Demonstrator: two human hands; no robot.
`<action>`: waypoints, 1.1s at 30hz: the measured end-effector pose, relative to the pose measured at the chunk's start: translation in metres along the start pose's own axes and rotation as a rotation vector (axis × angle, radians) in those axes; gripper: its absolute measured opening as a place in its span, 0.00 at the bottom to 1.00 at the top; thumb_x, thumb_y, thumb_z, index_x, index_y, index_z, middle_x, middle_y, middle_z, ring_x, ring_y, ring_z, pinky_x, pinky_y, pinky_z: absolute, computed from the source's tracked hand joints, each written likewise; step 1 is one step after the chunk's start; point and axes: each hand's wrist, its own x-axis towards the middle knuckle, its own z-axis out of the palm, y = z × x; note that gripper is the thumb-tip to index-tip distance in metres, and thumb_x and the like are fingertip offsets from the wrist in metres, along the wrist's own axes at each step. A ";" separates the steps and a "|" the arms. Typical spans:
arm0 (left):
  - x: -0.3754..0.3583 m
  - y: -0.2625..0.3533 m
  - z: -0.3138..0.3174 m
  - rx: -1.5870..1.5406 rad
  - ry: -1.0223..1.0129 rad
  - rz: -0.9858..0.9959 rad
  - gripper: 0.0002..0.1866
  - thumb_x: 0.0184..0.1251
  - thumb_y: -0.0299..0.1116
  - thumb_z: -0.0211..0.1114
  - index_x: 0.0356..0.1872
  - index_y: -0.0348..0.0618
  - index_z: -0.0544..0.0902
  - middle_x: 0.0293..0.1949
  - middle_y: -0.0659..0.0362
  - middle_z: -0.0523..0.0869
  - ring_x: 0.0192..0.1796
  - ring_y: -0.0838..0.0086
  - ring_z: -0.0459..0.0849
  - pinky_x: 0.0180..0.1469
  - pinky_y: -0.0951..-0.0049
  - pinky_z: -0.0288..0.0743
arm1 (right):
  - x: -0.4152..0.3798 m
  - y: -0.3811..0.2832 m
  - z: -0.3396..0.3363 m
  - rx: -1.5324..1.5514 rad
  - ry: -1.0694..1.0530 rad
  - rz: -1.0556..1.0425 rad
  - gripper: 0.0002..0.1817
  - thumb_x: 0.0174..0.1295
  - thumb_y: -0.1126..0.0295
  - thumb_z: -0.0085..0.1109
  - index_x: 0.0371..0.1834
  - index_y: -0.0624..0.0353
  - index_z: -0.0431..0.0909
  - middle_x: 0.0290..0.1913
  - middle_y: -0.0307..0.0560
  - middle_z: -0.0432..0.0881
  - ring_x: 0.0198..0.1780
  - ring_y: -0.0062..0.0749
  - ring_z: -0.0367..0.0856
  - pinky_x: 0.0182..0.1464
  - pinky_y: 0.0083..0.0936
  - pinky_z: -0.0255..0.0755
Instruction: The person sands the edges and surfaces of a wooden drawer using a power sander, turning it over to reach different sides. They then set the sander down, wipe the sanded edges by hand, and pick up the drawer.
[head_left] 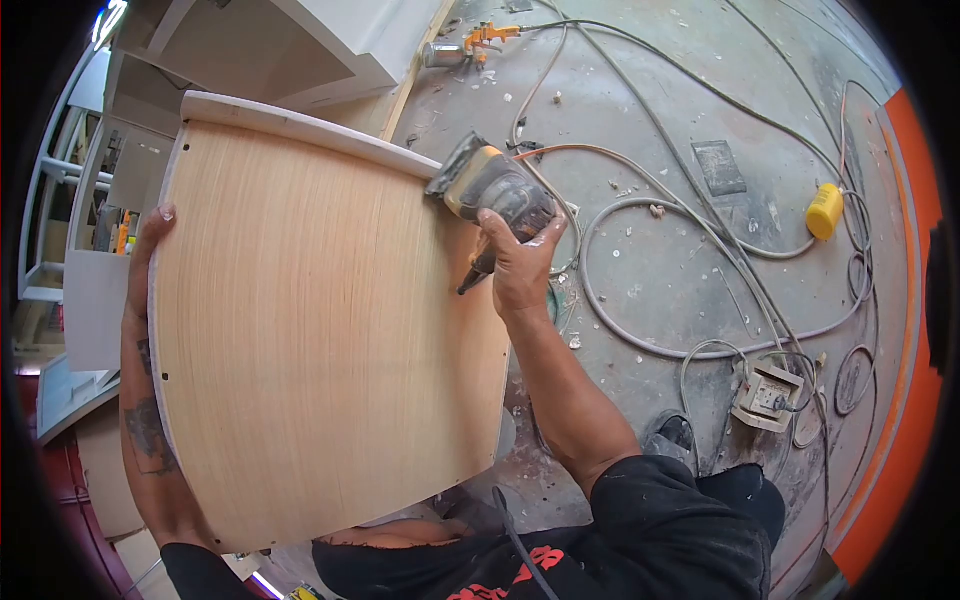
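Observation:
A wood-veneer panel [320, 320] with small dark holes along its edges and a pale raised strip [300, 128] along its far end fills the middle of the view. My left hand [152, 232] grips its left edge, the thumb side showing and the other fingers hidden behind. Wrapped around the body of a dusty black and yellow electric sander [505, 190] is my right hand [525, 265]. The sander is tilted at the panel's far right corner, its pad turned toward the pale strip; whether it touches cannot be made out.
On the dusty floor lie an orange spray gun [485, 42], tangled hoses and cables [640, 205], a yellow cylinder [825, 211] and a power socket box [768, 395]. White cabinet parts [260, 50] stand at the far left. An orange strip [905, 330] runs along the right.

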 end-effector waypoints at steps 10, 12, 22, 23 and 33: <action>-0.004 0.008 0.003 -0.039 -0.050 -0.024 0.53 0.64 0.66 0.66 0.73 0.25 0.64 0.52 0.34 0.81 0.48 0.55 0.90 0.44 0.64 0.88 | -0.024 -0.024 0.049 -0.091 -0.087 -0.067 0.51 0.60 0.65 0.80 0.76 0.61 0.49 0.57 0.48 0.74 0.56 0.30 0.77 0.53 0.27 0.80; -0.009 0.014 0.012 -0.040 -0.012 -0.015 0.55 0.62 0.67 0.66 0.73 0.24 0.62 0.49 0.33 0.81 0.46 0.55 0.92 0.41 0.67 0.90 | -0.015 -0.006 0.038 -0.105 -0.043 -0.085 0.50 0.61 0.66 0.80 0.76 0.60 0.49 0.57 0.48 0.74 0.56 0.30 0.77 0.54 0.27 0.79; 0.002 0.003 -0.004 -0.086 -0.071 -0.031 0.52 0.63 0.65 0.67 0.72 0.28 0.64 0.51 0.37 0.82 0.46 0.58 0.92 0.45 0.66 0.90 | -0.033 -0.028 0.092 -0.102 -0.177 -0.152 0.56 0.58 0.62 0.80 0.79 0.66 0.45 0.67 0.59 0.60 0.73 0.47 0.63 0.75 0.40 0.61; 0.002 0.003 -0.005 -0.110 -0.096 -0.033 0.52 0.63 0.65 0.67 0.72 0.28 0.64 0.51 0.37 0.82 0.46 0.58 0.92 0.45 0.65 0.90 | -0.037 -0.033 0.102 -0.144 -0.172 -0.189 0.56 0.59 0.61 0.79 0.79 0.66 0.45 0.67 0.60 0.59 0.73 0.49 0.62 0.75 0.41 0.61; -0.006 0.008 0.012 -0.162 -0.130 -0.050 0.55 0.65 0.67 0.63 0.74 0.23 0.60 0.51 0.32 0.81 0.44 0.56 0.93 0.38 0.68 0.91 | -0.022 -0.008 0.072 -0.185 -0.015 -0.206 0.51 0.59 0.67 0.79 0.77 0.62 0.50 0.62 0.55 0.67 0.61 0.41 0.73 0.64 0.36 0.72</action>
